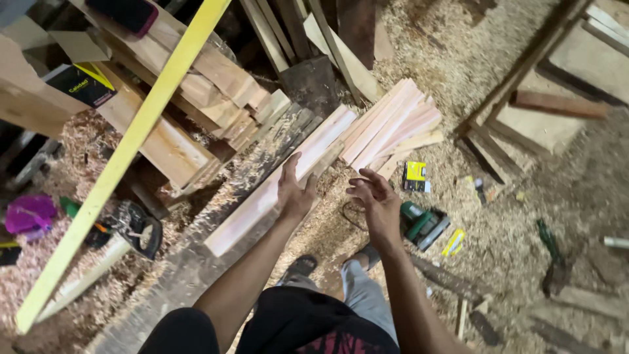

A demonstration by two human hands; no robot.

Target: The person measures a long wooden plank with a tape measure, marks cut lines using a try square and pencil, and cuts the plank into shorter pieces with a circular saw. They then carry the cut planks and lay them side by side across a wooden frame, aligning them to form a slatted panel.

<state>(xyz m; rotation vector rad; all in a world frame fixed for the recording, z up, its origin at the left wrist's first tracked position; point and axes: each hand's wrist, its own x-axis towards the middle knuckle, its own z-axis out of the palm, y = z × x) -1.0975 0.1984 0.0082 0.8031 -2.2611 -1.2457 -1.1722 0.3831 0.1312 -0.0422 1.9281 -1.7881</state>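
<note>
Pale wooden plank (278, 187) lies slanted on a dark, rough beam (196, 262), its upper end reaching toward a fanned stack of similar light planks (393, 121) resting on the sawdust-covered floor (498, 236). Left hand (295, 190) is spread open, its fingers laid flat against the plank's edge without gripping it. Right hand (373, 196) hovers just beside it in the air, palm up with fingers loosely curled, holding nothing. Below the right hand a green power tool (422, 223) sits on the sawdust, with a small yellow box (414, 176) near it. A long yellow level (124, 160) crosses the left side diagonally, beside a handsaw (134, 229) and a heap of lumber (196, 85).
</note>
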